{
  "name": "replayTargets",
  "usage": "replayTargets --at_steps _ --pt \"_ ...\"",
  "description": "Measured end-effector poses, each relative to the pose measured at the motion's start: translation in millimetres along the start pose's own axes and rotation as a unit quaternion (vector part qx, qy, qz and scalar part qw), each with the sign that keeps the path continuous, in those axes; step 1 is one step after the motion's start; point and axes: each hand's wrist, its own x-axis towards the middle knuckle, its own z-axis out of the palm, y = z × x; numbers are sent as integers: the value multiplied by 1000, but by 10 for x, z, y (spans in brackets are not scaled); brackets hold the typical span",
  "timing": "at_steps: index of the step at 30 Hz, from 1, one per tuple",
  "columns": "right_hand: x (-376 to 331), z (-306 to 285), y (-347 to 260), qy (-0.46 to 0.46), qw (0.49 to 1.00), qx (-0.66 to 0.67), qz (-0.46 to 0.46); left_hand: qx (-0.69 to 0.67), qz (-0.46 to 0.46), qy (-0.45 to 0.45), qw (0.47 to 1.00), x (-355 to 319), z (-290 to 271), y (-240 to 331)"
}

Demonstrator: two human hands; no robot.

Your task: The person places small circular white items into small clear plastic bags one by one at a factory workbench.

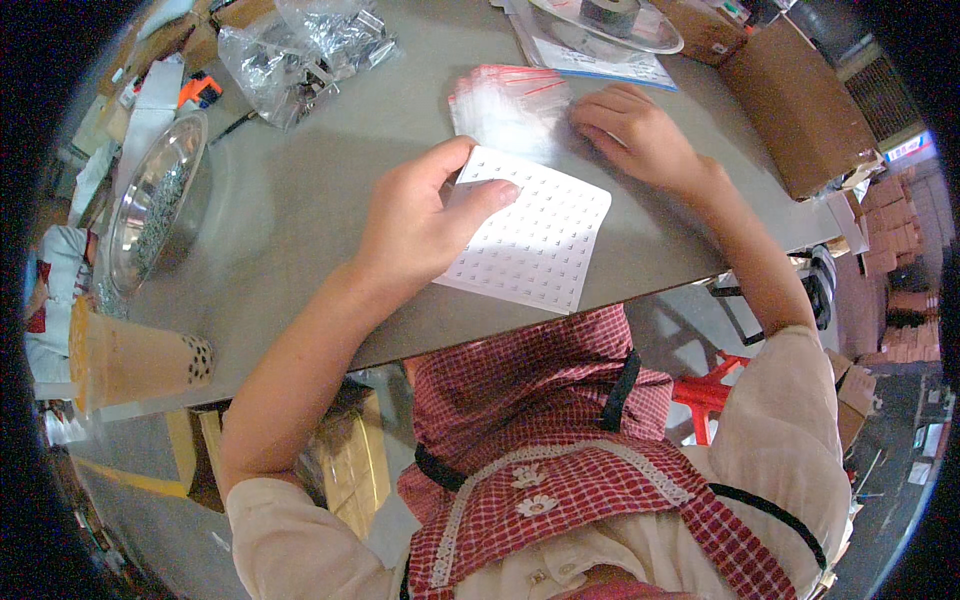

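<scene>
My left hand (412, 218) grips a white sheet of small printed stickers (545, 235) by its left side, the thumb lying on top of it. Rows of tiny dark marks cover the sheet, tilted over the table's near edge. Beyond it lies a fanned stack of clear zip bags (512, 112) with red strips along their tops. My right hand (638, 138) is at the right edge of that stack, its fingers curled and drawn together. Whatever may be between those fingertips is hidden.
On the grey table (290, 220), a metal bowl of small metal parts (160, 215) stands left, near a bubble tea cup (140, 360). A plastic bag of metal parts (300, 60) lies far left. At the back are papers (600, 65) under a tray (655, 38); a cardboard box (800, 110) stands right.
</scene>
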Motion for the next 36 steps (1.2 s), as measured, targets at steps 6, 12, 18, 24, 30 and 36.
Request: replayTargets --at_steps 6,12,18,24,30,36 --pt "-422 -406 229 -16 996 65 58 8 -13 -15 1000 -1 45 -40" --pt "-755 -21 896 21 970 30 241 -12 -11 8 1000 41 -9 31" --pt "-819 -140 828 24 898 223 378 -23 -42 3 999 22 8 87" --pt "-547 -454 518 -37 823 473 314 -43 -49 -24 998 -3 3 81" --pt "-445 -135 622 -103 970 182 124 -58 -53 -14 997 25 -7 69" --pt "-177 -434 1057 80 857 399 318 -10 -52 -7 999 -25 -27 48"
